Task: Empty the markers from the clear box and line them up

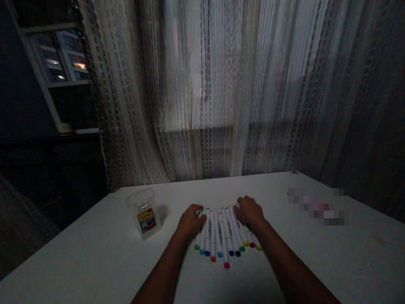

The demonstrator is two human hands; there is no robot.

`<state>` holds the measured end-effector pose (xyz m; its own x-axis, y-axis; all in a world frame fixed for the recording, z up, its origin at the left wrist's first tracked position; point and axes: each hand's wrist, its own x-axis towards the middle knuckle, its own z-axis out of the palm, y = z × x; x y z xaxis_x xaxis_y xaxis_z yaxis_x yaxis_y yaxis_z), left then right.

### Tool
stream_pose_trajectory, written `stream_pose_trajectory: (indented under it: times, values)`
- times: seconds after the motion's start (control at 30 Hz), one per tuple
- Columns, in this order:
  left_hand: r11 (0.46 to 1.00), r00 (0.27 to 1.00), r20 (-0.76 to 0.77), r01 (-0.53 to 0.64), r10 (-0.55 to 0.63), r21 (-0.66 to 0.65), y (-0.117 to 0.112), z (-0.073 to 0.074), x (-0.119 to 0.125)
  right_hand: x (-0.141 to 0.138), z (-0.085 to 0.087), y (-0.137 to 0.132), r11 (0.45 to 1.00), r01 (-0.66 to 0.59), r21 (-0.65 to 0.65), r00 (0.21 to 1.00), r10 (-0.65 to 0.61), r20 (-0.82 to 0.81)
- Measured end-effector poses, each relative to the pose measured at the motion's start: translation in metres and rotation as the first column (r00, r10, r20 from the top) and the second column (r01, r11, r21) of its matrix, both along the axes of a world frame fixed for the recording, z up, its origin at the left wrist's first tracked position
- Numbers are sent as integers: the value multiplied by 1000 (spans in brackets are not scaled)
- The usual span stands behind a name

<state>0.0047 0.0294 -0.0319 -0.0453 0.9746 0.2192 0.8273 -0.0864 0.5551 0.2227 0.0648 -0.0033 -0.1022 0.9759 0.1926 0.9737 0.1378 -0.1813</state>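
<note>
Markers [221, 236] fanned right of case [146, 218]; left hand [190, 221], right hand [249, 211] curled loosely, bracketing them. Squeeze risks rolling.

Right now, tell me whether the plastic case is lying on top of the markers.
No: the plastic case stands on the table left of the markers, apart from them, beyond the left hand.

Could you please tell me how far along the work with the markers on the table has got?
Already done: the markers are out of the clear plastic case, lying side by side in a row on the white table. In hand: the left hand and right hand rest on the row's far ends, bracketing it. Left: no marker is inside the case, which stands apart to the left.
</note>
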Motion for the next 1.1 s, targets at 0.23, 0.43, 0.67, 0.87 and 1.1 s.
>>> stream_pose_trajectory:
  times: [0.23,0.43,0.67,0.87,1.1]
  values:
    - [875,878,-81,454,-471,-165,-17,12,15,-6,-8,0,996,-23,-85,998,28,58]
    - [910,904,-180,342,-387,-235,-16,15,20,-11,-10,-2,999,-32,-35,999,33,37]
    - [914,901,-189,358,-391,-190,-19,16,24,-12,-7,-5,995,-68,-73,998,69,5]
    - [962,926,-264,247,-269,-116,-17,14,25,-12,-11,-2,995,-84,-56,996,84,-14]
    - [942,912,-247,299,-329,-149,-18,14,25,-12,-4,-8,970,-221,-100,974,213,-80]
